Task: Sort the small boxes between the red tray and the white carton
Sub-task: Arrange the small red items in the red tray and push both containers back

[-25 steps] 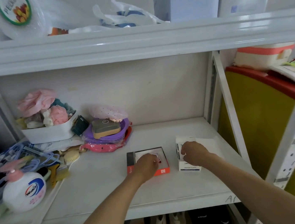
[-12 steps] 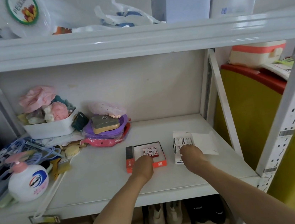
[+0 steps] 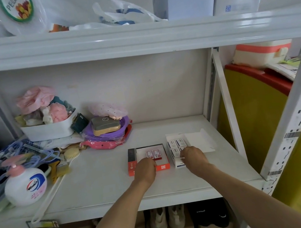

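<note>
The red tray lies on the white shelf, and two small red-and-white boxes sit side by side in it. Right beside it stands the white carton with its flap open, holding several small white boxes. My left hand rests on the tray's near edge with its fingers curled; what they hold is hidden. My right hand is over the carton's near end, fingers closed on a small white box there.
To the left are a purple-and-pink pile, a white basket of cloths, hangers and a soap bottle. A shelf post rises on the right. The upper shelf hangs overhead. Shoes stand below.
My left hand drew back from the tray's middle to its near edge, uncovering two red-and-white boxes. My right hand slid to the carton's near end.
</note>
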